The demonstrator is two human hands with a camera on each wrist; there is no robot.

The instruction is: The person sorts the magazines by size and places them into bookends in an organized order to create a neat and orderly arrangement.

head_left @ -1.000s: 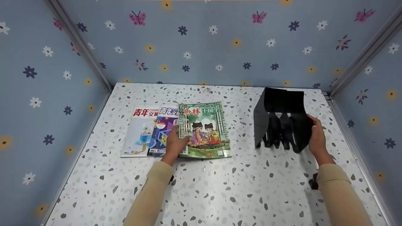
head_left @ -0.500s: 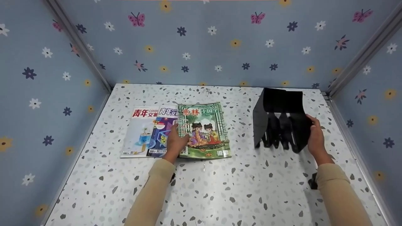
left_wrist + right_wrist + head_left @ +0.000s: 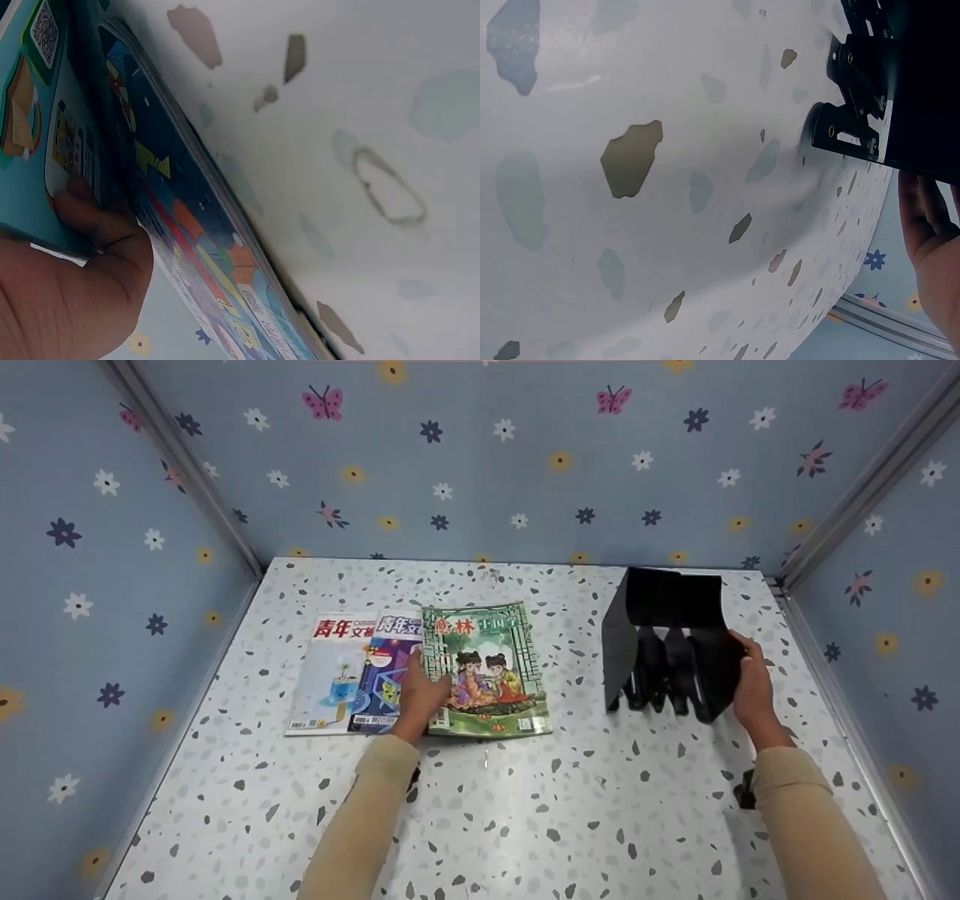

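Observation:
My left hand [image 3: 424, 695] pinches the left edge of a green magazine [image 3: 484, 667], its thumb over the cover. That magazine overlaps a purple magazine [image 3: 386, 682], which in turn overlaps a white one [image 3: 322, 690]. In the left wrist view, my thumb and fingers are at a teal cover [image 3: 34, 180] with a QR code, beside a dark blue cover [image 3: 161, 165]. On the right stands a black desktop file rack [image 3: 619, 652] with upright dividers. My right hand [image 3: 754, 690] rests against its right side panel, fingers fairly straight in the right wrist view [image 3: 930, 232].
Everything stands on a white speckled tabletop [image 3: 525, 825]. Blue floral panels [image 3: 480, 457] enclose it at the back, left and right, with metal strips [image 3: 187, 465] at the corners. A small black object [image 3: 745, 791] shows beside the right sleeve.
Both hands keep their places on the green magazine and the rack. The whole head view shifts slightly; the magazines and the rack show no clear movement of their own.

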